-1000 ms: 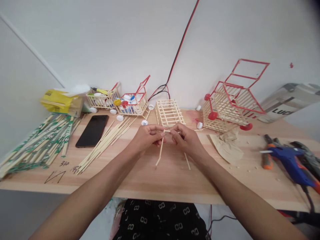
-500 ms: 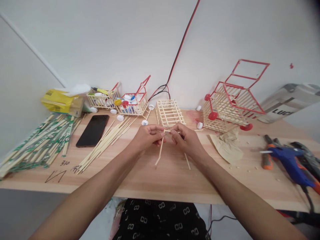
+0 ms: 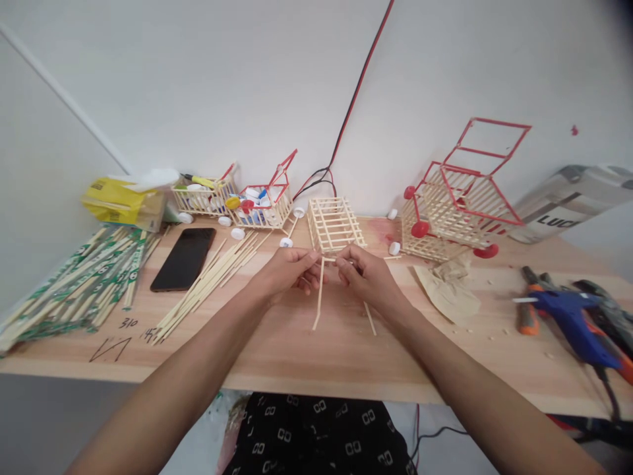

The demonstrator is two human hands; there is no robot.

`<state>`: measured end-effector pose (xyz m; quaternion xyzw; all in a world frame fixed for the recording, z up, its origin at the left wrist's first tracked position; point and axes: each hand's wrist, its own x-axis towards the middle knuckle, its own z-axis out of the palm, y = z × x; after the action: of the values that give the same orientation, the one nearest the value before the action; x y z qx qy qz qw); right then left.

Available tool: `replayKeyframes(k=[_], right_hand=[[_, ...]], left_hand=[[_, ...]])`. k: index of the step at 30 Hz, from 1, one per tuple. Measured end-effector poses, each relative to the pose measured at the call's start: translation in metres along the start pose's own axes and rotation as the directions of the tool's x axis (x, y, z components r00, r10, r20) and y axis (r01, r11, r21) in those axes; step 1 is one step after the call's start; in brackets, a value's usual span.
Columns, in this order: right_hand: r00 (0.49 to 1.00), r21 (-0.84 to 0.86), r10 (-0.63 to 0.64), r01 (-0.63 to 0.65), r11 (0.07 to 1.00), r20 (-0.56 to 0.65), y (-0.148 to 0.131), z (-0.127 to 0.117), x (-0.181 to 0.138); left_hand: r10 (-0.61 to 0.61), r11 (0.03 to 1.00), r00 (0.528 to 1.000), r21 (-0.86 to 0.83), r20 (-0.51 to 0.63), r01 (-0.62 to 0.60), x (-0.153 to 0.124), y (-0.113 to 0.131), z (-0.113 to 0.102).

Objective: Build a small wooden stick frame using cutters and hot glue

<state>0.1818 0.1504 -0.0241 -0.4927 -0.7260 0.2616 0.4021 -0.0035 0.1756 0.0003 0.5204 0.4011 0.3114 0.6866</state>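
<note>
A small frame of thin bamboo sticks [image 3: 319, 297] is held up over the table, its short top bar running between my two hands. One bent leg slants down from the left corner, and another stick [image 3: 370, 318] shows below the right hand. My left hand [image 3: 297, 269] has its fingers curled, thumb and forefinger together at the left corner; how firmly they touch it is hard to see. My right hand [image 3: 363, 274] pinches the other end, its fingertips partly hiding the joint. Just behind lies a slatted stick basket [image 3: 336, 224].
Loose sticks [image 3: 208, 284], a black phone [image 3: 182, 259] and wrapped chopsticks [image 3: 84, 284] lie on the left. Small stick carts [image 3: 264, 208] stand by the wall; a larger red-trimmed cart [image 3: 459, 198] is at right. A blue glue gun [image 3: 568, 316] lies near crumpled brown paper [image 3: 450, 290].
My left fingers have drawn back slightly left, baring more of the frame's corner. The left leg has swung a little to the right and hangs steeper. My right hand has barely moved.
</note>
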Motion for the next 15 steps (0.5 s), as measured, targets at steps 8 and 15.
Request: replayKeyframes(k=[8, 15], right_hand=[[1.000, 0.005, -0.012, 0.012, 1.000, 0.018, -0.0004, -0.0002, 0.0001], [0.999, 0.017, 0.003, -0.004, 1.000, 0.036, -0.0001, 0.0011, -0.0002]], left_hand=[[0.021, 0.992, 0.999, 0.125, -0.046, -0.016, -0.0010, 0.0014, -0.0036], [0.079, 0.985, 0.995, 0.158, -0.061, -0.069, 0.0010, -0.0032, -0.0061]])
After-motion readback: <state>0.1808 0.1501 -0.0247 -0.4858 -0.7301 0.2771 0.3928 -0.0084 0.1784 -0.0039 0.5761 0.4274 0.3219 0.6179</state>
